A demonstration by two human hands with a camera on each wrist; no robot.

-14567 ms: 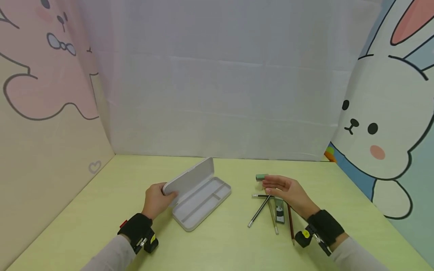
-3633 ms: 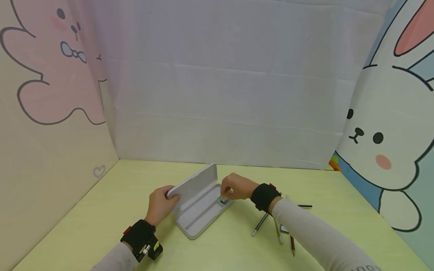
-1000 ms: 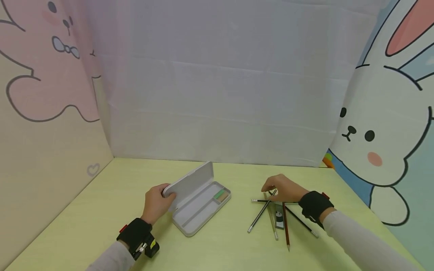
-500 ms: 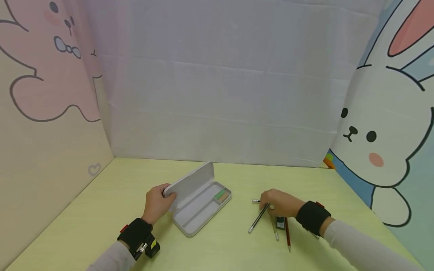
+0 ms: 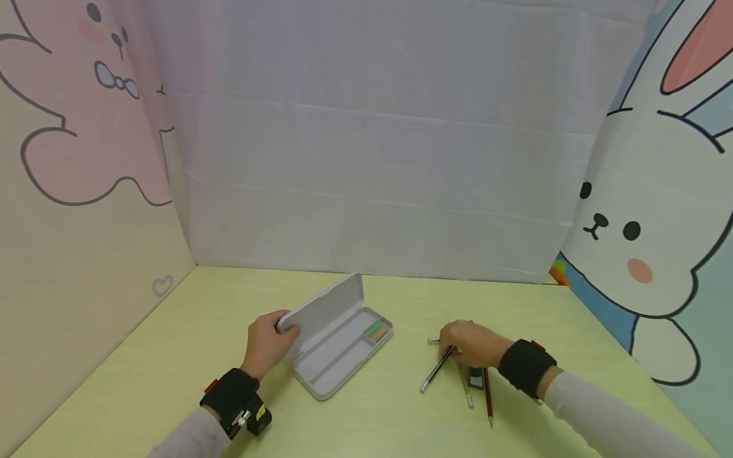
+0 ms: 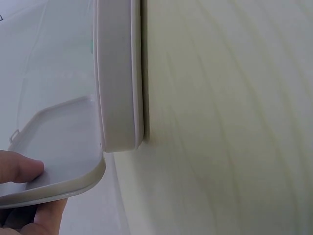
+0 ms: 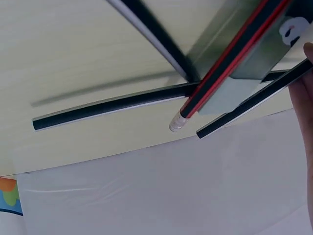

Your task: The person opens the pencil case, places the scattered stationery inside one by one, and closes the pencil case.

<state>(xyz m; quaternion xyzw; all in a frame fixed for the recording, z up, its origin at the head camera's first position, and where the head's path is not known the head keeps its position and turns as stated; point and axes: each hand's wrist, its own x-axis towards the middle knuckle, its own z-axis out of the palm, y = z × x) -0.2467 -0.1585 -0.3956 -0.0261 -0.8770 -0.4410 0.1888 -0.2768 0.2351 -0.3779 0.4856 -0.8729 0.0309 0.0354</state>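
A white pencil case [image 5: 338, 356] lies open on the yellow-green table, its lid [image 5: 323, 312] tilted up. My left hand [image 5: 283, 329] grips the lid's near corner; the left wrist view shows the thumb [image 6: 19, 166] on the lid's inner face [image 6: 54, 142]. A green eraser [image 5: 373, 329] lies in the case's small end compartment. My right hand [image 5: 449, 343] rests on a crossed pile of pencils, its curled fingers pinching the upper end of a black pencil [image 5: 435, 372] that still lies on the table. In the right wrist view a fingertip [image 7: 308, 73] meets that thin black pencil [image 7: 244, 110].
Under my right hand lie a red-and-black pencil [image 5: 487, 397] [image 7: 230, 58], a pale pencil [image 5: 466, 391], a small panda-printed stick [image 5: 475, 376] and another black pencil [image 7: 107, 105]. Cartoon rabbit panels wall in the table on the left, back and right.
The eraser went from my right hand into the case. That hand then moved back right and in the last second came down onto the pencils. My left hand has kept hold of the lid.
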